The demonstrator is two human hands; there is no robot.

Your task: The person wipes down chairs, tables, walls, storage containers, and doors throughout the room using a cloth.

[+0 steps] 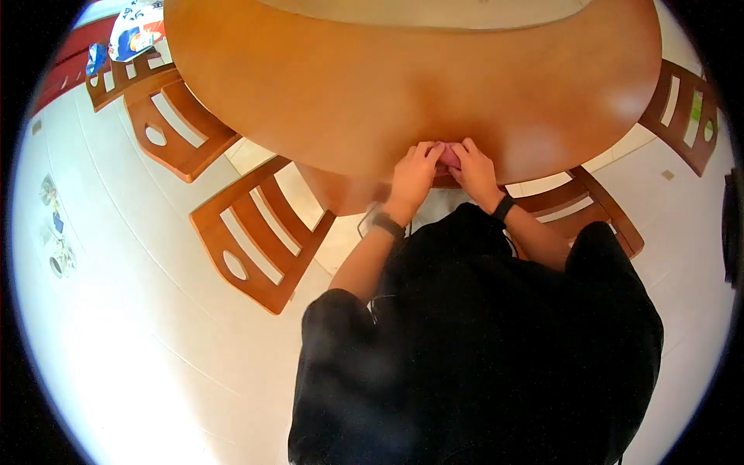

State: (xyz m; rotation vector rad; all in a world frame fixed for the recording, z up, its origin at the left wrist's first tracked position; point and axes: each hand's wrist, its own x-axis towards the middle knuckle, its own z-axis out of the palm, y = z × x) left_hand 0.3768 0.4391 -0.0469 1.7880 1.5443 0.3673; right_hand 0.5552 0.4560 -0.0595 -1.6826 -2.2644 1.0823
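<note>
At the near edge of the wooden table, my two hands come together around a small pinkish-purple object. What kind of thing it is cannot be made out, as fingers cover much of it. My left hand grips its left side with bent fingers. On the other side, my right hand has its fingers closed on the same object. Both wrists wear dark bands.
Wooden chairs stand along the table's left side. Another chair is tucked close by my right arm, and one more stands at far right. A printed bag sits at upper left. Small items lie at far left.
</note>
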